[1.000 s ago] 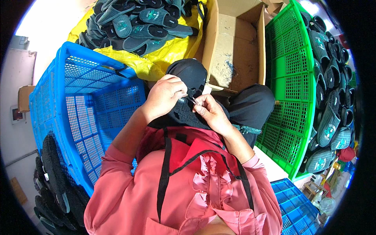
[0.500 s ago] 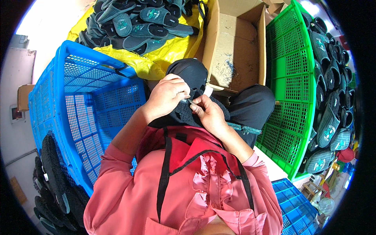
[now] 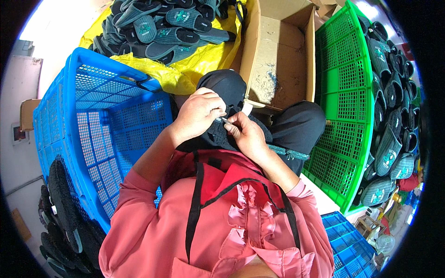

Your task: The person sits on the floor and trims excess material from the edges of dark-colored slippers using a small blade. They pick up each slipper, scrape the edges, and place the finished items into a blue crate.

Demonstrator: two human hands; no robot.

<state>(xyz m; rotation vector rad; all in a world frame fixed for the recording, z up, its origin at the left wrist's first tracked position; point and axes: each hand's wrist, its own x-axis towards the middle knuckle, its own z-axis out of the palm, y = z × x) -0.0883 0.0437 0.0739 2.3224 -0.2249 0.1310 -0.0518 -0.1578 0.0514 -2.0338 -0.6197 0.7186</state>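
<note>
In my lap lies a black fluffy slipper (image 3: 217, 134), partly hidden under both hands, with a dark ribbed greenish edge (image 3: 289, 152) showing at its right. My left hand (image 3: 197, 115) is closed over its far left part, thumb pressed against the fingers. My right hand (image 3: 249, 135) pinches a small grey metal tool (image 3: 226, 120), its tip close to the left thumb. The kind of tool is too small to tell. Under the slipper are my dark trouser legs and a red apron (image 3: 227, 178).
A blue crate (image 3: 92, 139) stands at the left, with black fluffy slippers (image 3: 65, 208) beside it. Grey slippers (image 3: 171, 34) are heaped on a yellow sack (image 3: 181, 78) ahead. A cardboard box (image 3: 289, 60) holds scraps. At the right, a green crate (image 3: 343, 111) adjoins more slippers (image 3: 387, 148).
The metal tool and right fingertips have shifted very slightly by the left thumb. Both hands otherwise keep their places on the slipper.
</note>
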